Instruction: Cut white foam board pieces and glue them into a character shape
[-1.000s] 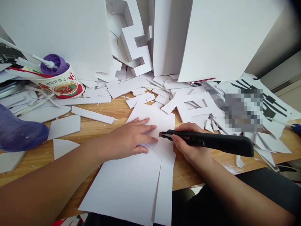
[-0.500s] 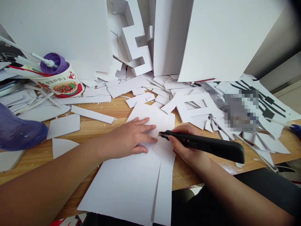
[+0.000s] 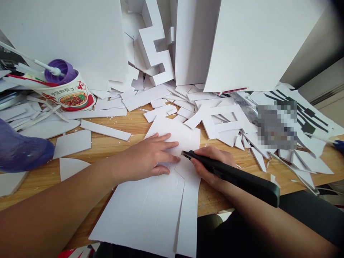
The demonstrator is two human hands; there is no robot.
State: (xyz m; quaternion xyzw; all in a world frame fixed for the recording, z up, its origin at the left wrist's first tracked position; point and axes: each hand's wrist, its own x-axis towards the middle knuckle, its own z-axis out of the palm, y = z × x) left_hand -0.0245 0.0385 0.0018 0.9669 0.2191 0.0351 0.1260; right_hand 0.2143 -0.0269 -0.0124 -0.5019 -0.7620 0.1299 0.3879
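A white foam board sheet (image 3: 139,211) lies on the wooden table and hangs past its front edge. My left hand (image 3: 150,157) rests on the sheet with its fingers spread, pressing it down. In my right hand (image 3: 215,165) is a black utility knife (image 3: 236,177), gripped near its front end. Its blade tip is at the sheet's surface, just right of my left fingertips; whether it touches I cannot tell. A cut line runs from near the blade down the right part of the sheet, with a narrow gap towards the bottom.
White offcuts (image 3: 145,96) are heaped along the back. A paper food tub (image 3: 72,95) with tools and a purple bottle (image 3: 24,147) stand at left. Large white boards (image 3: 242,43) lean behind. A printed sheet (image 3: 317,118) lies at right, near a pixelated patch.
The knife's rear end has swung down towards me as my right hand turned, while its tip stays at nearly the same spot. My left hand stays in place.
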